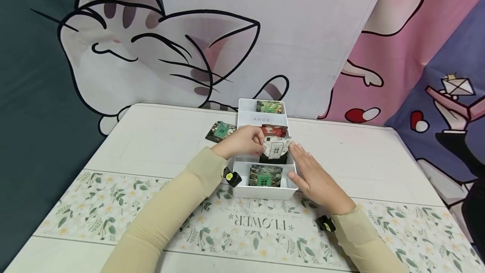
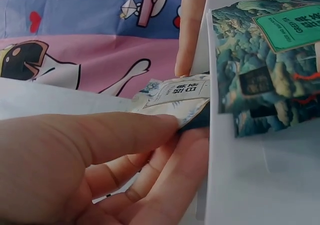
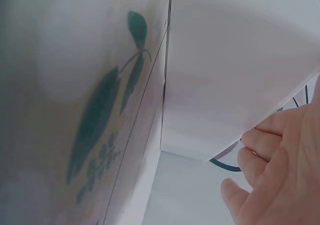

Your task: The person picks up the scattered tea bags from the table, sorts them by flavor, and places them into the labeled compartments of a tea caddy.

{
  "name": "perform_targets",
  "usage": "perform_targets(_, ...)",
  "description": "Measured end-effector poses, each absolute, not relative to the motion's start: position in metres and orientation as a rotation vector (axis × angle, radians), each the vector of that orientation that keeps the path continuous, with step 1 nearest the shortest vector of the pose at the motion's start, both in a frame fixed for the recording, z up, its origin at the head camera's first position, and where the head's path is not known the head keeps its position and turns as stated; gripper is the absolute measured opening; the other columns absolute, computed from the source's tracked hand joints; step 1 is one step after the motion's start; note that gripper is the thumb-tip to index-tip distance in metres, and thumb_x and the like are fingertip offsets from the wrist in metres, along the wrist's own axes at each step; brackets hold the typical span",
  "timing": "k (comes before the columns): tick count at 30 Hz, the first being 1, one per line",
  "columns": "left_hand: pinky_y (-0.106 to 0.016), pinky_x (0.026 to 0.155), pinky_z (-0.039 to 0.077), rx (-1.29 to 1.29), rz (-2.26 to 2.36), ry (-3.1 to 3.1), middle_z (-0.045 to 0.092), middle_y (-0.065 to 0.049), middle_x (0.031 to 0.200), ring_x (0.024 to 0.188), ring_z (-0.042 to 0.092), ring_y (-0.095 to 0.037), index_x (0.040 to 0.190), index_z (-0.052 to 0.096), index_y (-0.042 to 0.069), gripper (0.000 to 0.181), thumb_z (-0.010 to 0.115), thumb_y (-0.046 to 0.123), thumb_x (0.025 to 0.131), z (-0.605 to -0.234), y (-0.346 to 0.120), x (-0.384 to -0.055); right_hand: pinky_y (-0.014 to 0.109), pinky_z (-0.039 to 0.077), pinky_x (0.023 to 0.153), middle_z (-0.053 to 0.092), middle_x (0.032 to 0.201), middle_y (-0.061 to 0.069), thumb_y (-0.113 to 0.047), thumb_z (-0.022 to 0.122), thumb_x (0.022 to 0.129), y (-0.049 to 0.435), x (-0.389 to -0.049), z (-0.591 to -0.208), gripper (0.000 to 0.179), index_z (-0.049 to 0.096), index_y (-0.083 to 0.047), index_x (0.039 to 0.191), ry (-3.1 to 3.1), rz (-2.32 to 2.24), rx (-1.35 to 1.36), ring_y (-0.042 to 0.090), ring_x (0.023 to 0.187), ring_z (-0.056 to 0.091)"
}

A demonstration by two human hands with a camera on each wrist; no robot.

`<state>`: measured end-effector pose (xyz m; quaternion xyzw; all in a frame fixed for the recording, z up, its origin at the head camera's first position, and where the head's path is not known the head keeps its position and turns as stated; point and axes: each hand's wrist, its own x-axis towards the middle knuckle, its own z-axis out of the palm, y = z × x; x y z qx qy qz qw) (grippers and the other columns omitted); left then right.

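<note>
A white divided box (image 1: 261, 193) stands on the table and holds several tea sachets. With thumb and fingers, my left hand (image 1: 245, 140) pinches the edge of a white-and-black tea sachet (image 1: 275, 150) in the middle compartment. In the left wrist view, that sachet (image 2: 175, 92) lies between the thumb and the fingers below it. My right hand (image 1: 320, 180) rests along the box's right side with its fingers extended. The right wrist view shows that hand (image 3: 275, 160) at the upper edge of the box's outer wall (image 3: 225, 75).
Behind the white sachet is a red sachet (image 1: 273, 130). Green sachets (image 1: 265, 176) sit in the front compartment, and a light green one (image 1: 269, 107) in the back. Left of the box, a dark sachet with a green label (image 1: 221, 130) lies on the table (image 1: 163, 138). A cat-print curtain (image 1: 303, 33) hangs behind.
</note>
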<state>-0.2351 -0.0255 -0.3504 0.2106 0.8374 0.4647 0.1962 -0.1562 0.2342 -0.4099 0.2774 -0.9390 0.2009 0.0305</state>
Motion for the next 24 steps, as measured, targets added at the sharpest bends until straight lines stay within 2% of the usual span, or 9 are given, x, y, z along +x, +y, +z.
perform_targets(5,-0.026,0.066,0.057,0.591,1.215,2.402,0.063,-0.005,0.075,0.07,0.067,-0.021,0.083,0.061,0.005,0.013,0.071,-0.002,0.087,-0.35,-0.023,-0.234,0.056,0.017,0.123,0.014,0.169,0.015,-0.037,0.049,0.108,0.235,-0.156,-0.41,0.073,0.015,-0.003,0.162,-2.898,0.623,0.849,0.034,0.155,0.011)
perform_targets(8,-0.027,0.065,0.055,0.563,1.161,2.44,0.064,-0.006,0.079,0.071,0.067,-0.021,0.082,0.062,0.005,0.012,0.07,-0.003,0.087,-0.348,-0.022,-0.233,0.057,0.017,0.123,0.014,0.169,0.015,-0.038,0.048,0.108,0.235,-0.156,-0.411,0.073,0.015,-0.003,0.162,-2.898,0.624,0.849,0.035,0.155,0.012)
perform_targets(15,-0.026,0.059,0.047,0.53,1.065,2.533,0.064,-0.006,0.089,0.067,0.054,-0.016,0.087,0.063,0.007,0.009,0.066,-0.001,0.088,-0.341,-0.026,-0.229,0.056,0.017,0.124,0.014,0.169,0.015,-0.039,0.048,0.108,0.234,-0.157,-0.412,0.074,0.014,-0.002,0.162,-2.898,0.623,0.851,0.037,0.154,0.013)
perform_targets(19,-0.027,0.062,0.051,0.535,1.064,2.537,0.067,-0.006,0.088,0.077,0.064,-0.024,0.092,0.063,0.007,0.006,0.069,0.007,0.094,-0.334,-0.03,-0.228,0.056,0.017,0.124,0.013,0.169,0.015,-0.038,0.049,0.108,0.234,-0.157,-0.411,0.074,0.014,-0.003,0.162,-2.907,0.621,0.845,0.035,0.155,0.011)
perform_targets(24,-0.03,0.064,0.054,0.505,1.123,2.506,0.071,-0.011,0.094,0.085,0.068,-0.032,0.099,0.064,0.008,0.005,0.067,0.012,0.098,-0.327,-0.039,-0.231,0.055,0.016,0.124,0.013,0.169,0.015,-0.039,0.048,0.108,0.234,-0.157,-0.41,0.074,0.013,-0.002,0.162,-2.908,0.617,0.85,0.034,0.155,0.01)
